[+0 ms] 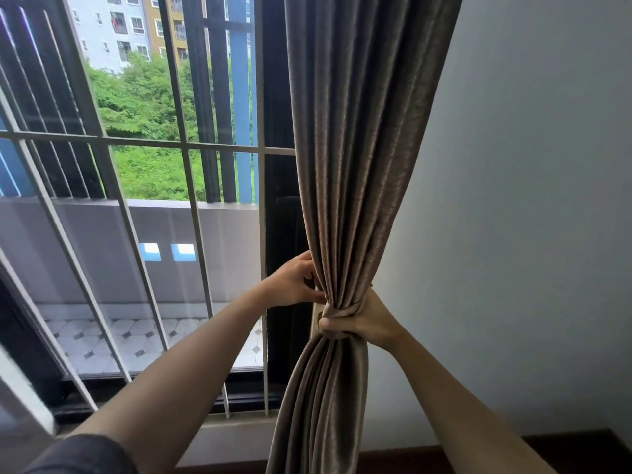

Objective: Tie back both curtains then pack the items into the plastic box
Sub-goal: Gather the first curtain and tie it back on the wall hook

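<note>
A taupe curtain hangs at the right side of the window, gathered into a narrow waist by a tie-back band of the same fabric. My right hand grips the bunched waist from the right, thumb across the front under the band. My left hand is at the curtain's left edge just above the band, its fingers curled and pinching the fabric there. Below the waist the curtain fans out toward the floor. The second curtain and the plastic box are out of view.
White window bars and a dark frame stand left of the curtain, with a tiled balcony beyond. A plain white wall fills the right side. A dark baseboard runs along its bottom.
</note>
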Tool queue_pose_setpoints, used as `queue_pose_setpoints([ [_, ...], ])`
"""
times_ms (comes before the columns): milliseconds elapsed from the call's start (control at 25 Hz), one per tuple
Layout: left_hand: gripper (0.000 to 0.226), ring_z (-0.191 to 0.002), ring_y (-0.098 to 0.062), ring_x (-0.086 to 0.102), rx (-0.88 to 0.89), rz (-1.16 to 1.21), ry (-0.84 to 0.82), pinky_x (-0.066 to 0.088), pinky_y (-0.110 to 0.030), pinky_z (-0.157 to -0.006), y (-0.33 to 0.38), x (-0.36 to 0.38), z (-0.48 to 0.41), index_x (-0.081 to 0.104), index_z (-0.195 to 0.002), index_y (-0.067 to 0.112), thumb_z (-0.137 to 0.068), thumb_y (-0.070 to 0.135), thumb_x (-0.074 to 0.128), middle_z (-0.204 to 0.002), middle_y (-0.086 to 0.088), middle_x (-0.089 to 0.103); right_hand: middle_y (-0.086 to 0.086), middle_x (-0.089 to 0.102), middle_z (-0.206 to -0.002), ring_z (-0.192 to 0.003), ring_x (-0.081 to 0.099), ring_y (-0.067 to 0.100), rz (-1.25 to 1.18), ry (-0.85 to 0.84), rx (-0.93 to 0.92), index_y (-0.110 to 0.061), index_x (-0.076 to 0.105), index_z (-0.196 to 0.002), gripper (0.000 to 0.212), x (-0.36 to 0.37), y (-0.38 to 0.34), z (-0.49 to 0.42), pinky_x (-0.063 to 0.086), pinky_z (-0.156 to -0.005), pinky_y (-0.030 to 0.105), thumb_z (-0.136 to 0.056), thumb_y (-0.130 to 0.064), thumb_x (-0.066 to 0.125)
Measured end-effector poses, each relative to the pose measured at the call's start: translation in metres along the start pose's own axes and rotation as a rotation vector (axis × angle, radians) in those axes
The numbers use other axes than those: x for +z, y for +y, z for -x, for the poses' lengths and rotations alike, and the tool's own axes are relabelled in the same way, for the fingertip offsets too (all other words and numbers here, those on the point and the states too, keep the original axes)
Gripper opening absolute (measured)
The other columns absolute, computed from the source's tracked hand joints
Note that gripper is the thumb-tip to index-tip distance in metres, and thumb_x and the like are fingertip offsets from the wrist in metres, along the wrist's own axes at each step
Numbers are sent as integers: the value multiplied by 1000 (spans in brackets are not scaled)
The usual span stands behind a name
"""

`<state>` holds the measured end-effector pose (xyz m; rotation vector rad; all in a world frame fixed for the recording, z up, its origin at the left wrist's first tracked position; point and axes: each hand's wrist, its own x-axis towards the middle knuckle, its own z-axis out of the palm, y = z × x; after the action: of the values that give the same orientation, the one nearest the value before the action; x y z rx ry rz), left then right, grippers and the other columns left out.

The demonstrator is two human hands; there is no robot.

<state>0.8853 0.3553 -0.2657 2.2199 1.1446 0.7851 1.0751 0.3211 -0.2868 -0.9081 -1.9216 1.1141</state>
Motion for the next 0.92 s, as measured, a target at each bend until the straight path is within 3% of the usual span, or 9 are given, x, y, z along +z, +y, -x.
queue_pose_setpoints([
  [80,41,-84,-9,60,-25,110,63,52,-23,-80,-1,11,0,58,-87,45,-71,15,80,-92,6,61,0,71,-82,-82,69,14,-53,89,-20,-13,69,-87,18,3,1,2,54,-78,23,-72,-7,78],
  [160,29,-87,-18,62,-104,220,43,54,-39,-86,-2,17,1,63,-89,35,-70,17,75,-96,-9,66,1,72,-88,-86,69,13,-144,198,-22,-11,70,-91,20,6,3,4,54,-77,20,-74,-2,75],
  [200,28,-87,-17,60,-144,265,-3,54,-40,-86,-3,17,2,64,-94,29,-69,17,69,-96,-12,66,5,72,-94,-90,69,15,-177,231,-16,-9,70,-96,23,8,4,4,54,-79,22,-74,-2,75],
  [360,37,-72,0,56,-215,186,-74,43,-10,-67,-6,14,6,62,-109,10,-73,7,54,-75,13,60,8,72,-99,-92,69,18,-210,302,29,-5,68,-104,30,11,8,-1,55,-82,27,-75,-6,75],
  [480,23,-81,-13,58,-89,-88,-48,41,-5,-68,-4,6,3,65,-107,7,-86,2,57,-86,12,58,8,71,-100,-94,68,17,-209,306,37,-6,67,-105,32,11,8,-1,55,-84,27,-75,-7,76],
  [600,19,-76,-5,57,-49,-165,-107,43,-4,-69,8,-13,-7,65,-108,8,-90,9,60,-84,16,58,8,70,-101,-94,67,15,-197,258,47,-8,67,-103,30,10,10,2,54,-84,23,-74,-6,76],
  [760,22,-88,-18,59,-4,-276,-169,49,-28,-86,18,-27,-23,64,-112,10,-91,15,59,-102,-7,65,8,69,-104,-95,67,13,-212,259,38,-9,65,-109,38,8,12,3,53,-80,20,-73,-8,77],
  [880,23,-75,-1,51,24,-309,-199,40,-8,-73,20,-28,-25,60,-115,10,-94,12,53,-92,5,56,7,71,-98,-91,69,15,-271,290,46,-13,67,-102,31,1,14,4,54,-77,22,-73,-7,77],
  [920,24,-75,-1,50,43,-304,-182,38,-7,-71,21,-27,-26,59,-116,10,-94,11,52,-93,7,54,7,71,-94,-89,69,18,-296,277,38,-13,68,-99,27,-2,15,4,56,-77,26,-74,-7,76],
])
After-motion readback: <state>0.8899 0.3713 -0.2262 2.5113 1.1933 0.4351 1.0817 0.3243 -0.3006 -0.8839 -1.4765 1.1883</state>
